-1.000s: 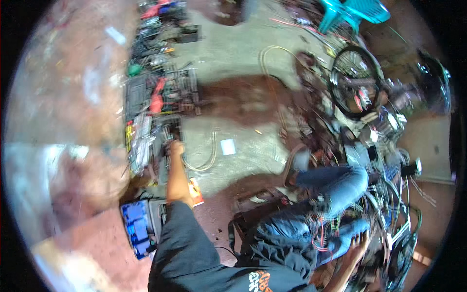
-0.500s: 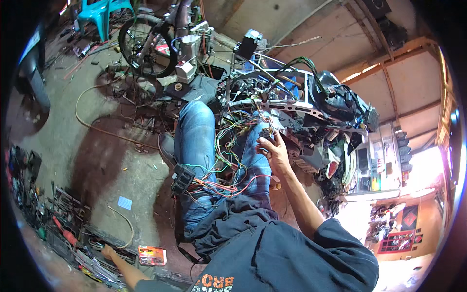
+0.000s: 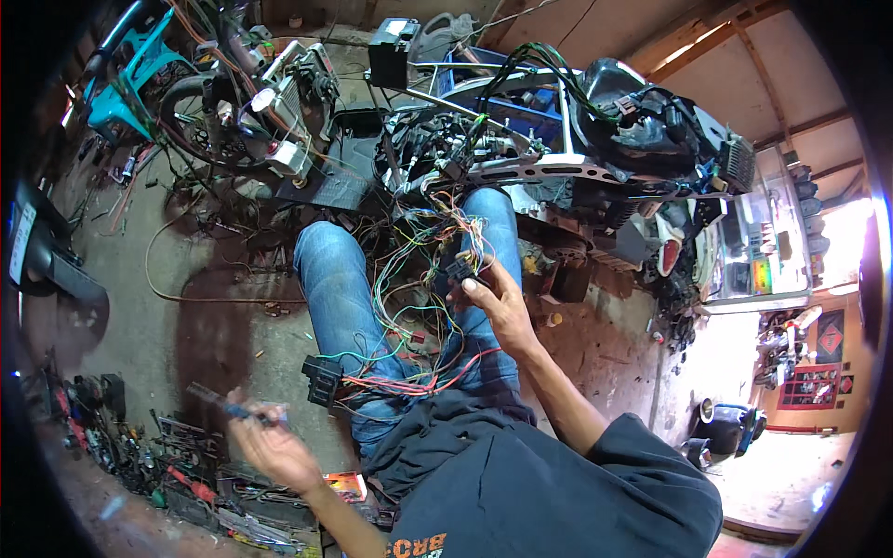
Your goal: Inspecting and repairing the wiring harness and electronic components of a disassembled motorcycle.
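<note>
My left hand is raised above the floor at the lower left, its fingers closed on a slim tool with a bluish handle. Motion blurs the tool, so its exact kind does not show. Over my right knee, my right hand pinches a black wire connector. Coloured wires run from the connector area down between my legs. A second black connector block rests on my left thigh, with a bundle of red and pink wires leaving it across my lap.
Ahead stands a stripped motorcycle with a bare silver frame and a black battery-like box. Hand tools lie heaped at the lower left. A teal plastic chair is at the far left, and a glass case at the right.
My left hand has come up from the tool pile, now holding the slim tool. My right hand and its connector appear lower and further left as the view shifted.
</note>
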`<move>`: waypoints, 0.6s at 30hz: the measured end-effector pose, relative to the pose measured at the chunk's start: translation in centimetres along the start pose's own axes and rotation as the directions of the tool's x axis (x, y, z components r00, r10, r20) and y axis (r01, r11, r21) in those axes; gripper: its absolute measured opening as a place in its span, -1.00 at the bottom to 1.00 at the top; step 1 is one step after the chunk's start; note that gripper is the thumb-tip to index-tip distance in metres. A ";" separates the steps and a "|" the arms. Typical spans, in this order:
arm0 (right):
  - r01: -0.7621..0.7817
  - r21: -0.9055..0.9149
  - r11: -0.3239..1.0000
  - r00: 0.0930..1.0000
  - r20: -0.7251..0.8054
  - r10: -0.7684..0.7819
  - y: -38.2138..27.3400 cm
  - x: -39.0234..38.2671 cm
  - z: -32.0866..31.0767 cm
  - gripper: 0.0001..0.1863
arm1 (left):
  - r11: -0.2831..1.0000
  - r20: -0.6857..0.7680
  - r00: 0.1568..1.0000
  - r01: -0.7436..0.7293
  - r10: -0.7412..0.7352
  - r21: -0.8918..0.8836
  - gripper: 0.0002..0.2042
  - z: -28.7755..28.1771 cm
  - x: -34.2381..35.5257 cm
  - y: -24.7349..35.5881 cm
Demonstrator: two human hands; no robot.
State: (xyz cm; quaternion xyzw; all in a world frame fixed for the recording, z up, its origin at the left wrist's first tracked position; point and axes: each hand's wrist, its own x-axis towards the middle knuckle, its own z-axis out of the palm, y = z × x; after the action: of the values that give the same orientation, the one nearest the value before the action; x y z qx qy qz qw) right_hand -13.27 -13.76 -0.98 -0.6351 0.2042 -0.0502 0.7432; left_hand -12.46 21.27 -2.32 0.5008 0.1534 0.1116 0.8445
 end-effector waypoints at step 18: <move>0.226 -0.418 0.880 0.961 -0.050 -0.271 -4.4 0.4 -5.3 -0.75 | 0.862 0.734 0.487 0.087 -0.473 0.499 -0.61 23.3 -2.1 -10.2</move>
State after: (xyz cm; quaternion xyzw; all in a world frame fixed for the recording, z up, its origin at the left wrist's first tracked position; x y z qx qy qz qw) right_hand -14.01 -19.67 2.60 -0.7934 0.1665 -0.1353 0.5696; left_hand -5.39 -3.20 -0.44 0.6182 -0.1691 -0.3181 0.6986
